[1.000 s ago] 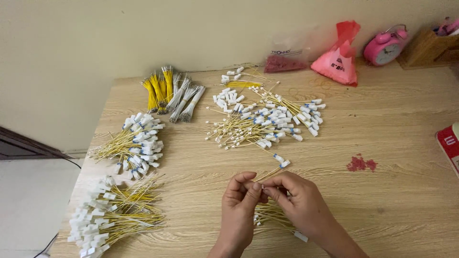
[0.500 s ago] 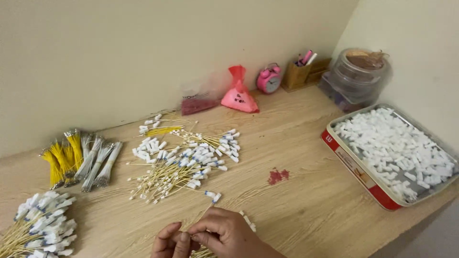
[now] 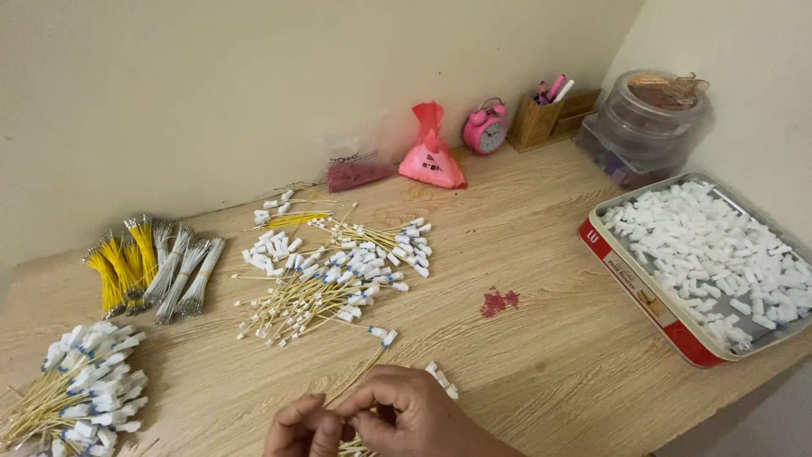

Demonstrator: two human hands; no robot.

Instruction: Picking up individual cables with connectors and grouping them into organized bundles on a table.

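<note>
At the bottom edge of the head view, my left hand (image 3: 306, 430) and my right hand (image 3: 413, 416) meet over a thin yellow wire (image 3: 362, 372) tipped with a small white connector (image 3: 389, 338). Both hands pinch the wire's near end. More yellow wires lie partly hidden under my hands. A loose pile of yellow wires with white connectors (image 3: 334, 271) lies just beyond. A red-rimmed metal tray (image 3: 643, 292) filled with several white connectors sits at the right.
Bundles of yellow and grey wires (image 3: 152, 267) lie at the left, a finished wire pile (image 3: 80, 389) at the lower left. A pink bag (image 3: 431, 152), pink alarm clock (image 3: 485, 129), pen holder (image 3: 541, 114) and clear round containers (image 3: 651, 123) line the wall. Red bits (image 3: 499, 300) dot the wooden table.
The camera has swung right and up, bringing the tray of white connectors and the round containers into view. My hands stay together on the wire, now at the bottom edge.
</note>
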